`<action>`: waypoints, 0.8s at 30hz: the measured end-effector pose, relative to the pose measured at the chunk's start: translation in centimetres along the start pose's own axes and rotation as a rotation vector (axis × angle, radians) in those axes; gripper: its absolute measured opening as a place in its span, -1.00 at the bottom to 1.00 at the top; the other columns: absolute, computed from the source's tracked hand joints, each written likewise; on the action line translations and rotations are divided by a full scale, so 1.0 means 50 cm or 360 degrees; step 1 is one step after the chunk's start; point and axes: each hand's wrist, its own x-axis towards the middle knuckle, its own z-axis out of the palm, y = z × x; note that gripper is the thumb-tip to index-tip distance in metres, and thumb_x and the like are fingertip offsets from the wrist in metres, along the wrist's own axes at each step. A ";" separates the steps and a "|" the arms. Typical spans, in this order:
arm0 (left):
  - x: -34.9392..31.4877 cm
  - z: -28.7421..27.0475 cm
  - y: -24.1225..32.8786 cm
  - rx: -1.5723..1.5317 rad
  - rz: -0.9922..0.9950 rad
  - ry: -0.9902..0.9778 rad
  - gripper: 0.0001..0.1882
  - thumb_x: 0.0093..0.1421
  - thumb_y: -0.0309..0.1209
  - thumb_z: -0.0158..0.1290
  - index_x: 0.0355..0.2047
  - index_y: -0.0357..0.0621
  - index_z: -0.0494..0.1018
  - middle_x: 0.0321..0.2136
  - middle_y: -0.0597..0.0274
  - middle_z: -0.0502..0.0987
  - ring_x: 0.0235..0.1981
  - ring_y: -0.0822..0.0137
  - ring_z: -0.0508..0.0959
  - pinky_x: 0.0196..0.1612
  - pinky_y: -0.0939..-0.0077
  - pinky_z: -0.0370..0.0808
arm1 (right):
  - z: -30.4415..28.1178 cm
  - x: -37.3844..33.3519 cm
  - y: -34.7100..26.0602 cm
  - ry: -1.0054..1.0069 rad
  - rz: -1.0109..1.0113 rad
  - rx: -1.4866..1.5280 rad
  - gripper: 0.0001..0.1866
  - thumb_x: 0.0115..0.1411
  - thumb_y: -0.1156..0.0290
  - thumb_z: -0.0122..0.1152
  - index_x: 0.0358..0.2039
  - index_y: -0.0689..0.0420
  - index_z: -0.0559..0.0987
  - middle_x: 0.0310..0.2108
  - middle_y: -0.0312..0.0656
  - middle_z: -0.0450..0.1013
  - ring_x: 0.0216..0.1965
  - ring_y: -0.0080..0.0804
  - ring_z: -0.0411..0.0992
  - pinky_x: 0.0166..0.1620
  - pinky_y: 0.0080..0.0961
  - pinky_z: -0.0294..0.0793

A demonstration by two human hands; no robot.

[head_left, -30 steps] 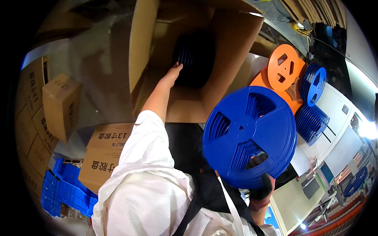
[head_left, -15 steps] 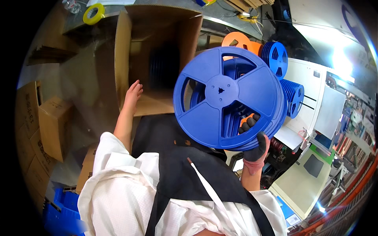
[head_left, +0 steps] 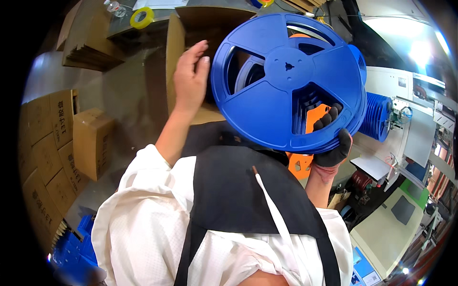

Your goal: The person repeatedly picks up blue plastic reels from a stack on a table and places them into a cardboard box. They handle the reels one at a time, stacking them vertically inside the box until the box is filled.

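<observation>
The left hand (head_left: 191,81) rises, in the head view, to just beside the blue reel stack (head_left: 257,102), fingers parted, contact unconfirmed. The gloved right hand (head_left: 334,151) pinches the stack's rim. Consequently, both hands flank it; a carton (head_left: 174,43) stands beyond the left.

The person wears a loose white shirt (head_left: 138,233) with a fine checked weave and wide sleeves (head_left: 138,178), and over it a black apron (head_left: 238,195) with black straps (head_left: 191,257) at the near side. A white cord (head_left: 273,209) with a brown tip (head_left: 255,169) lies across it. The right hand (head_left: 335,145) has a black-fingered glove (head_left: 344,139) with a pinkish-red cuff (head_left: 326,171); the left hand (head_left: 190,81) is bare.
</observation>
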 end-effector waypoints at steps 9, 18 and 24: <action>-0.062 0.131 0.047 -0.0365 -0.0780 -0.0878 0.08 -0.06 -0.38 0.33 0.36 0.15 -0.14 -0.04 -0.06 0.29 -0.30 0.37 0.43 -0.11 0.48 0.43 | 0.095 0.004 0.050 -0.0356 -0.0137 -0.1428 -0.60 0.20 0.51 -0.05 0.06 0.33 0.33 0.01 0.10 0.42 0.04 -0.18 0.43 0.10 -0.30 0.37; -0.103 0.132 -0.002 -0.0743 -0.1260 -0.0976 0.07 -0.15 -0.57 0.20 0.35 0.18 -0.10 0.19 -0.29 0.09 0.14 0.07 0.31 0.11 0.40 0.31 | 0.091 0.011 0.090 -0.0306 0.0205 -0.0974 -0.60 0.07 0.56 0.12 -0.03 0.28 0.44 -0.12 0.03 0.49 -0.07 -0.23 0.48 0.03 -0.34 0.42; -0.082 0.084 -0.011 -0.1146 -0.1161 -0.0758 0.02 -0.09 -0.58 0.25 0.33 0.16 -0.04 0.25 -0.16 0.02 -0.06 0.20 0.46 0.00 0.33 0.45 | 0.155 0.019 0.081 -0.0035 0.0440 -0.0689 -0.66 -0.01 0.63 0.14 -0.15 0.23 0.53 -0.14 0.09 0.48 -0.04 -0.18 0.47 0.02 -0.33 0.40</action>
